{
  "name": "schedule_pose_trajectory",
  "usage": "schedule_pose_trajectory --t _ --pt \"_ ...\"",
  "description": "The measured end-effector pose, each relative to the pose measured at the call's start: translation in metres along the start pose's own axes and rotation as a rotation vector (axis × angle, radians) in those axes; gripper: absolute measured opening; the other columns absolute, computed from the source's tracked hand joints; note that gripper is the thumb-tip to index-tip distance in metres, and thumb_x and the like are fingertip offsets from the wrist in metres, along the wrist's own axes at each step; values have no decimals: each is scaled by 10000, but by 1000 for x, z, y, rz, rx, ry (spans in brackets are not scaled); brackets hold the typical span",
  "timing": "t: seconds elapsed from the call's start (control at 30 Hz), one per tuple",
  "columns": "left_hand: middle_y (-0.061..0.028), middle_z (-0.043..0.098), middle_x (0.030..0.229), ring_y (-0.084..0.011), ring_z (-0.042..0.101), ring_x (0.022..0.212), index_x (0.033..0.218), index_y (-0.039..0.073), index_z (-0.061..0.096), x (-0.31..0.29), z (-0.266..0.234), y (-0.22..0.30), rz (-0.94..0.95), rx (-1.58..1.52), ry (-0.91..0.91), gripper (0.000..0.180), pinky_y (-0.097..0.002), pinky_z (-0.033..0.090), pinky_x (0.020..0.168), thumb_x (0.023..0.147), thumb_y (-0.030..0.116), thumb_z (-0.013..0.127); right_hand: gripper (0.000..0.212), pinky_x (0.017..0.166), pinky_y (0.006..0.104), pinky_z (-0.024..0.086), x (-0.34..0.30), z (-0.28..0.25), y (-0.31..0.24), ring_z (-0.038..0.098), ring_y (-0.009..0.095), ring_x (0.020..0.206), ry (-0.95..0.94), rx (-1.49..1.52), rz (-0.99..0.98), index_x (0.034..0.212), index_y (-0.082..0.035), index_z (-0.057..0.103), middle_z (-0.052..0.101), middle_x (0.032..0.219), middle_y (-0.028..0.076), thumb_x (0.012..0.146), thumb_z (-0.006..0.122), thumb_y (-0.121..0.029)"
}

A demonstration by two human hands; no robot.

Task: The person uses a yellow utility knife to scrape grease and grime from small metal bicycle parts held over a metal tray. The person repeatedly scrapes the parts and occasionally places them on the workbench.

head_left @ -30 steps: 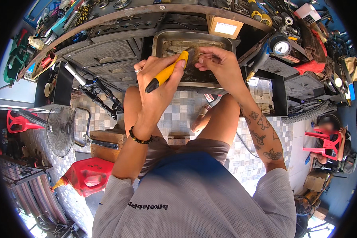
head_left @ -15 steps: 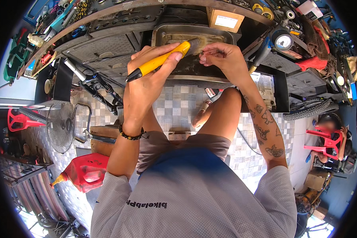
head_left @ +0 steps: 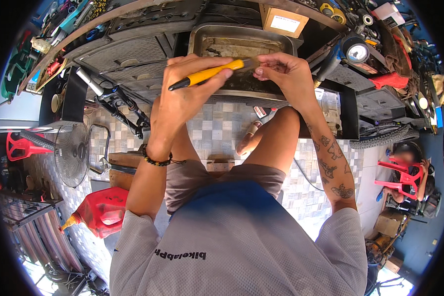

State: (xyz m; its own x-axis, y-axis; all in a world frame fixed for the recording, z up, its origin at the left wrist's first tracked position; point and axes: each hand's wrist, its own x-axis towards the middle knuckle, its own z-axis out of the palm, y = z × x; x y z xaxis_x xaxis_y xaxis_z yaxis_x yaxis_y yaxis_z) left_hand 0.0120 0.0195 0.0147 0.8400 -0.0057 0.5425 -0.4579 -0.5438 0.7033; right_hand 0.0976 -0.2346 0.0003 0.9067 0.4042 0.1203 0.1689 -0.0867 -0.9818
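Note:
My left hand (head_left: 180,93) is closed around the yellow handle of a paintbrush (head_left: 209,74), its black end pointing back toward my wrist. The bristles reach across to the fingertips of my right hand (head_left: 288,76). Those fingers are pinched together, and whatever is between them is too small and covered to make out. Both hands are held above the near part of a metal tray (head_left: 237,43), whose inside is wet and dirty brown. A dark piece lies at the tray's left side.
A cardboard box (head_left: 284,22) stands behind the tray. Right of it is a round gauge (head_left: 356,53). A bicycle fork (head_left: 116,98) leans at left, above a red jug (head_left: 101,211) and near a fan (head_left: 72,155). Another person sits at far right by a red chair (head_left: 402,178).
The brush has dropped to a flatter angle, and its bristles have moved right onto my right fingertips. My left hand has lowered slightly; my right hand stays pinched near the same place.

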Motion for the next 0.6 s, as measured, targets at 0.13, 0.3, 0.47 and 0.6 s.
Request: schedule_pose_trajectory --t 0.13,0.3,0.47,0.6 --pt "-102 864 987 -141 758 845 1217 31 897 -2 8 -4 5 -266 52 254 -296 574 825 963 43 905 245 937 327 706 -1 0 0 843 207 1012 -16 -44 20 1297 88 787 854 1125 149 1058 798 34" --pt "-70 870 949 -179 732 799 1184 87 912 -7 -4 -17 40 112 45 239 -318 515 853 946 104 918 234 938 336 713 0 -4 4 847 218 1023 10 -10 6 1296 65 797 855 1139 162 1068 802 11" --pt "-82 869 952 -171 745 815 1190 72 906 -7 -4 -14 100 260 58 209 -315 545 843 987 117 892 205 952 347 716 4 -6 6 857 249 1055 41 66 34 1285 56 798 857 1170 185 1094 778 -14" --pt "-100 868 982 -166 805 919 1237 35 887 -6 10 -1 -198 -465 165 208 -290 614 881 1045 109 856 194 909 339 709 6 -3 3 859 251 1064 24 87 81 1277 41 798 861 1180 184 1104 775 -42"
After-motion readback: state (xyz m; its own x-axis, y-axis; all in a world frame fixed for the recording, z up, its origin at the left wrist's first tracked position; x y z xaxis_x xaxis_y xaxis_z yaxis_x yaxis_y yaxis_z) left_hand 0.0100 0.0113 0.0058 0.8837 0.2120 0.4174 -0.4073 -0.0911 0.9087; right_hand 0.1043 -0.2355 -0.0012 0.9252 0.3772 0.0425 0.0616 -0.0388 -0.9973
